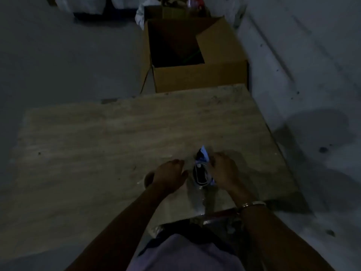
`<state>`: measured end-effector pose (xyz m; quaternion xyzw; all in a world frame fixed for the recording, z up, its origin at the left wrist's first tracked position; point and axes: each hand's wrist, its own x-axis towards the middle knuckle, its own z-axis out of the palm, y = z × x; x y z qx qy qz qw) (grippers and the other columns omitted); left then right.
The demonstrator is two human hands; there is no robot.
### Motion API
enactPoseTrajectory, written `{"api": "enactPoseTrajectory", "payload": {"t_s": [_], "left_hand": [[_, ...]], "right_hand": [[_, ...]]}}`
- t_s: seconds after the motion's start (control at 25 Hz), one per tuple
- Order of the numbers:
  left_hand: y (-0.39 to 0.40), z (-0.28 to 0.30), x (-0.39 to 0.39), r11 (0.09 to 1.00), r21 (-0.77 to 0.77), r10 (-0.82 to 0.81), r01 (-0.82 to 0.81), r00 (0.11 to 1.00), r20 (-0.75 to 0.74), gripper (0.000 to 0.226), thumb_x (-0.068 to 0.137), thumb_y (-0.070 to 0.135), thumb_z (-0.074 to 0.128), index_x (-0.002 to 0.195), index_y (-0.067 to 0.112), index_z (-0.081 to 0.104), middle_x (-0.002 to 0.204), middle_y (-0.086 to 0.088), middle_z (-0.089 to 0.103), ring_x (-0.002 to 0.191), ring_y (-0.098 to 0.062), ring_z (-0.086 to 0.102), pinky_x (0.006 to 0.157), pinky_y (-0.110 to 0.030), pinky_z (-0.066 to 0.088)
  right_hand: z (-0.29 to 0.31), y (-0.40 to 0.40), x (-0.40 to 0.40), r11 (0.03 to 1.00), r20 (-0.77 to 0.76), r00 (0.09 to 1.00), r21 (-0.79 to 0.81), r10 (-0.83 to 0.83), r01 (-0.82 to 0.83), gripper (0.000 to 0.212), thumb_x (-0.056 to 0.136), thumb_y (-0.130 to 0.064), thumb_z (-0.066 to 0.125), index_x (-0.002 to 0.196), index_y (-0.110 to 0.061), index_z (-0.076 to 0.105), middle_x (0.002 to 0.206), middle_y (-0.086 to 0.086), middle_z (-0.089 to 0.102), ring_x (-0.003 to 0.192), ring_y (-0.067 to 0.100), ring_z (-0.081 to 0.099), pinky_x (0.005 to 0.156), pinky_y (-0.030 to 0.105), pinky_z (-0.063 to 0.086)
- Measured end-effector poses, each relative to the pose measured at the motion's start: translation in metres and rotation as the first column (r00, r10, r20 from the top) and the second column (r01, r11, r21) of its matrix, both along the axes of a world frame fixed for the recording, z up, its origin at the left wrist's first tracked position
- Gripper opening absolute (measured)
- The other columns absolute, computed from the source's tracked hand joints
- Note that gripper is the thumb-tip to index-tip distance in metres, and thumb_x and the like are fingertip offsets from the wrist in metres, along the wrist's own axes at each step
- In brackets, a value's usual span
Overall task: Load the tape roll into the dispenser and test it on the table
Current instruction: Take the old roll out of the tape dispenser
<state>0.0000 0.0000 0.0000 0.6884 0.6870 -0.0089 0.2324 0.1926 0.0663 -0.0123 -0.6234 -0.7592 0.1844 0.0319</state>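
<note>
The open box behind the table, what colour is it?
Brown cardboard; the box shows best in the head view, its inside dark.

very dim, bluish and underexposed; soft blur throughout, wide-angle bending at the edges, faint shadows on the table (97, 133).

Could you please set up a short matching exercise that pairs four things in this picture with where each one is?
Things:
1. cardboard box
2. tape dispenser
3. tape roll
4. bracelet

Places:
A. on the right wrist
B. on the table, partly hidden behind the left hand
C. on the floor beyond the table's far edge
D. between the two hands, on the table

Pairs: 1-C, 2-D, 3-B, 4-A
</note>
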Motion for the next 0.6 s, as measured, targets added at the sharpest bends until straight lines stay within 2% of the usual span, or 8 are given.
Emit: {"api": "enactPoseTrajectory", "payload": {"t_s": [0.12,0.28,0.44,0.52,0.6], "left_hand": [[0.001,-0.004,0.022,0.997,-0.023,0.072,-0.071,0.996,0.059,0.049,0.098,0.049,0.043,0.135,0.018,0.052,0.127,-0.007,0.063,0.110,-0.026,0.062,0.089,-0.040,0.051],[0.000,-0.008,0.050,0.972,-0.083,0.232,-0.221,0.959,0.164,0.036,0.098,0.043,0.050,0.118,0.014,0.058,0.107,-0.008,0.070,0.091,-0.023,0.067,0.071,-0.033,0.051],[-0.008,-0.024,0.069,0.898,-0.149,0.439,-0.414,0.869,0.228,0.033,0.095,0.033,0.058,0.119,0.010,0.057,0.106,-0.010,0.071,0.095,-0.027,0.069,0.072,-0.036,0.055],[-0.013,-0.030,0.075,0.868,-0.145,0.497,-0.475,0.831,0.252,0.026,0.094,0.030,0.060,0.112,0.010,0.060,0.103,-0.011,0.072,0.093,-0.029,0.070,0.072,-0.036,0.056],[-0.011,-0.032,0.082,0.861,-0.123,0.507,-0.493,0.817,0.275,0.018,0.094,0.022,0.059,0.106,0.009,0.064,0.103,-0.011,0.073,0.090,-0.026,0.070,0.070,-0.030,0.051]], "right_hand": [[0.001,0.000,0.013,0.988,-0.064,0.996,-0.145,-0.055,0.045,0.025,0.092,-0.033,0.057,0.109,-0.014,0.062,0.108,0.009,0.066,0.100,0.031,0.062,0.078,0.034,0.046],[-0.003,-0.001,0.026,0.973,-0.105,0.994,-0.230,-0.029,0.004,0.022,0.091,-0.035,0.057,0.104,-0.018,0.063,0.100,0.007,0.069,0.094,0.030,0.065,0.078,0.040,0.053],[-0.013,-0.002,0.028,0.961,-0.139,0.989,-0.264,0.045,-0.081,0.024,0.090,-0.034,0.057,0.104,-0.016,0.064,0.094,0.008,0.070,0.087,0.030,0.066,0.075,0.042,0.055],[-0.017,-0.003,0.029,0.957,-0.152,0.987,-0.273,0.054,-0.095,0.021,0.091,-0.031,0.056,0.098,-0.013,0.065,0.092,0.011,0.070,0.086,0.031,0.066,0.074,0.042,0.055],[-0.019,0.000,0.029,0.951,-0.176,0.983,-0.290,0.053,-0.103,0.020,0.091,-0.026,0.055,0.093,-0.009,0.066,0.090,0.013,0.071,0.084,0.032,0.067,0.073,0.042,0.055]]}}
